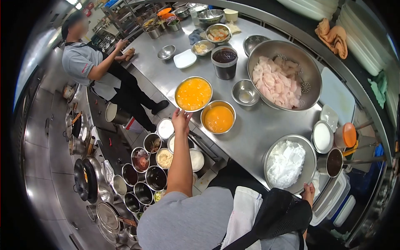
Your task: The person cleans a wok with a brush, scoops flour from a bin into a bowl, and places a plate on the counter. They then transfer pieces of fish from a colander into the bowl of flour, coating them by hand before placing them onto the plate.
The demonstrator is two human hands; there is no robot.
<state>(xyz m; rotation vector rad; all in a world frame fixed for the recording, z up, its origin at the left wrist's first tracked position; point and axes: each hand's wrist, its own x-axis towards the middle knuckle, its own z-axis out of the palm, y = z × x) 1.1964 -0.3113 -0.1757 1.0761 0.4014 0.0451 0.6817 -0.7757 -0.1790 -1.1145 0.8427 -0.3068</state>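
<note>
A metal bowl of orange-yellow egg yolks (193, 94) stands near the edge of the steel table (246, 139), and my left hand (181, 121) holds its near rim with the fingertips. Just right of it is a second metal bowl of smooth orange liquid (218, 119). At the lower right, my right hand (308, 192) grips the rim of a wide metal bowl of white powder (286, 163). Pale raw meat slices (277, 81) fill part of a large steel bowl (310, 68) at the upper right.
Beyond the yolks are a dark-filled tub (224, 62), a white dish (185, 59) and a small metal bowl (245, 93). Ingredient pots (156, 178) crowd the lower left. Another person (89, 62) stands at the table's far left. White powder fills a container (322, 136) at right.
</note>
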